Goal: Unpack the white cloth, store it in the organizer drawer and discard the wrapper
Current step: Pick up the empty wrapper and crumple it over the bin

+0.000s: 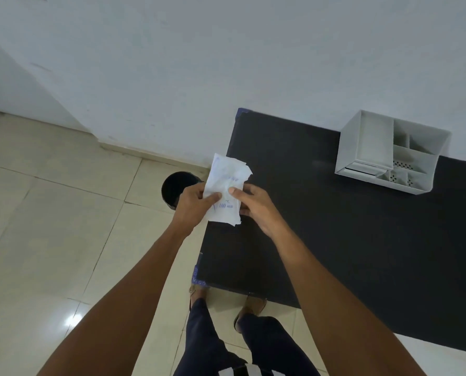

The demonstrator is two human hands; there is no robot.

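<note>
A white packet (pixel 227 177) with blue print, the cloth in its wrapper, is held up over the table's left edge. My left hand (pixel 196 204) pinches its left side with the thumb on top. On the right side, my right hand (pixel 253 206) grips it with the thumb pressed on the front. I cannot tell cloth from wrapper. The white organizer (pixel 427 156) stands at the far right of the black table (pixel 335 226), its drawer (pixel 367 165) at the lower left looking shut.
A round black bin (pixel 176 185) stands on the tiled floor just left of the table, partly hidden behind my left hand. A white wall runs behind the table. My legs and shoes are at the table's near edge.
</note>
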